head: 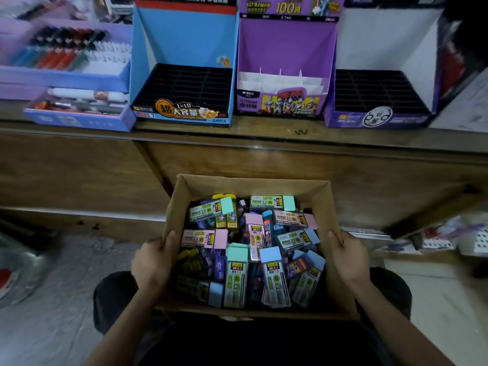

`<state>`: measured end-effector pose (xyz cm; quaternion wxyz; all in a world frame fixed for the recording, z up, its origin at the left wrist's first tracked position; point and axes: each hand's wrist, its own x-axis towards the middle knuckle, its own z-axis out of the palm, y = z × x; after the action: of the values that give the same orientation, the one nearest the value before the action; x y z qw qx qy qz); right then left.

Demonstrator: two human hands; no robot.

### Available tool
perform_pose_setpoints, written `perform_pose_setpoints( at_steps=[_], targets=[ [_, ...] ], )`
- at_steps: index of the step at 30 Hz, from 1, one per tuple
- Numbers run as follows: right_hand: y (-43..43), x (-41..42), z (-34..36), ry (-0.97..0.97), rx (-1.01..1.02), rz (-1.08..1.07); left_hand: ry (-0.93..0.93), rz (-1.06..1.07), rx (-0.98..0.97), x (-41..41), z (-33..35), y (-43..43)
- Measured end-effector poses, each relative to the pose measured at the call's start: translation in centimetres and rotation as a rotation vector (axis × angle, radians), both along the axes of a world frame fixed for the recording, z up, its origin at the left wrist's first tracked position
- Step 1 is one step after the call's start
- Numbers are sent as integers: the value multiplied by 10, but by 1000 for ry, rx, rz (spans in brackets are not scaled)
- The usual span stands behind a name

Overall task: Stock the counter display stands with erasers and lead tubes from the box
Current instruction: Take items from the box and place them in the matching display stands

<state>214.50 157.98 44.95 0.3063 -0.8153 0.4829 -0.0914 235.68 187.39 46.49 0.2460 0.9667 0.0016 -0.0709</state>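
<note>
Two hands on a brown cardboard box [182, 191], one on each side. Left hand [151, 262] wrapped around the left wall, thumb hooked over the rim and fingers out of sight down the outside. Right hand [348, 257] pressed against the right wall, thumb up along the edge, gripping the box too. Box open at the top, sitting low in front of the body, right by a wooden counter [264, 165]. Full of lead tubes [235, 278], all jumbled up, lying flat and crossing over each other, with caps in mint green, pink and light blue. Some small dark packs [192, 262] mixed in, too blurry to tell what kind. Up on the counter, four display stands in a row. Blue stand [184, 43] with a black tray of little slots, nothing in them. Next to it a purple stand [285, 46] with white paper dividers. Then a white and purple stand [385, 38], also with a bare black slot tray. At the far left a pale purple stand [66, 77] already holding pens, blurry.
</note>
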Motion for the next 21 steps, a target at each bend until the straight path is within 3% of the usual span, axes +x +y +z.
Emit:
perform_pose_setpoints(
  at_steps=[11,14,16,19,21],
  targets=[
    [-4,1,1,27,26,-23,-9,10,-71,3,0,-6],
    [1,3,9,121,-249,96,-320,-281,-16,-2,3,-11],
    [9,9,16,2,-413,223,-431,-526,-86,-6,5,-18],
    [28,24,24,-161,-199,312,-233,-805,-164,-8,-2,-31],
    [42,31,22,-54,-22,338,-101,-881,-147,-7,-12,-40]
  ],
)
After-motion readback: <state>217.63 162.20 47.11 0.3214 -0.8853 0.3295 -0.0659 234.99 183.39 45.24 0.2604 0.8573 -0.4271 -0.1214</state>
